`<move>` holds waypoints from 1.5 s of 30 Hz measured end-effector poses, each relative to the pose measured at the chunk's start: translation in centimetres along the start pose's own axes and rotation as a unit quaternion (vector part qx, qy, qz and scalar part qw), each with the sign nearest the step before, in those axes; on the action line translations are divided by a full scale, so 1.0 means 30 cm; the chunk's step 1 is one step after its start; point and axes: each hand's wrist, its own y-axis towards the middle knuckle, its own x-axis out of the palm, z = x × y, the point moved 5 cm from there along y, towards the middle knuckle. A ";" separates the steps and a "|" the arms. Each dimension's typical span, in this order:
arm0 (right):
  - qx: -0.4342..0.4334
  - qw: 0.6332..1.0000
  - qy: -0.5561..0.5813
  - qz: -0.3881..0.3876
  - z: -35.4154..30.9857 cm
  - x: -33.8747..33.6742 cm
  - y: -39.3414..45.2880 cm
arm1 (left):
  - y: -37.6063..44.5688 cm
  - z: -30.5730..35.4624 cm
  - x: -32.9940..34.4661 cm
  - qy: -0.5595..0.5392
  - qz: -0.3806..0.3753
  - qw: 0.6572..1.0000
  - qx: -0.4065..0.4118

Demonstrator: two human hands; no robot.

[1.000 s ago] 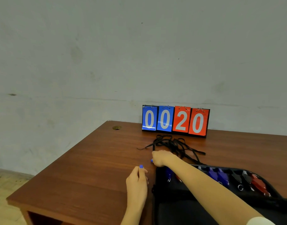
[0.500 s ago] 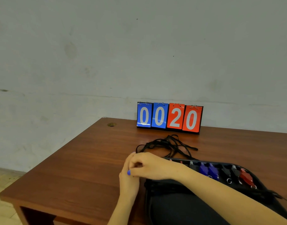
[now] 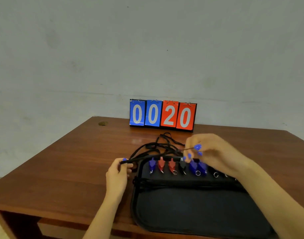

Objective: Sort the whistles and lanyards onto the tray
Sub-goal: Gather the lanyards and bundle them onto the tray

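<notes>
Pinching one lanyard [image 3: 147, 156] between your left hand [image 3: 117, 176] and right hand [image 3: 209, 152], you stretch it sideways along the tray [image 3: 191, 213]'s far edge.

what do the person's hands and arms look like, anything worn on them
Both forearms are bare in this frame, with no sleeve, watch or bracelet showing. The nails are painted bright blue: plainly visible on several fingers of the right hand and on the thumb of the left hand. No rings or gloves can be seen on either hand.
</notes>
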 end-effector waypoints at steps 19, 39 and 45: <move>0.237 0.893 -0.066 0.376 0.218 -0.507 -0.523 | -0.003 -0.012 0.005 0.053 0.011 0.998 0.014; 0.253 0.817 -0.193 0.481 0.309 -0.576 -0.592 | -0.017 0.005 0.074 0.234 -0.152 0.956 0.088; 0.274 0.807 -0.221 0.474 0.351 -0.601 -0.586 | -0.024 0.013 0.060 0.162 -0.122 0.977 0.059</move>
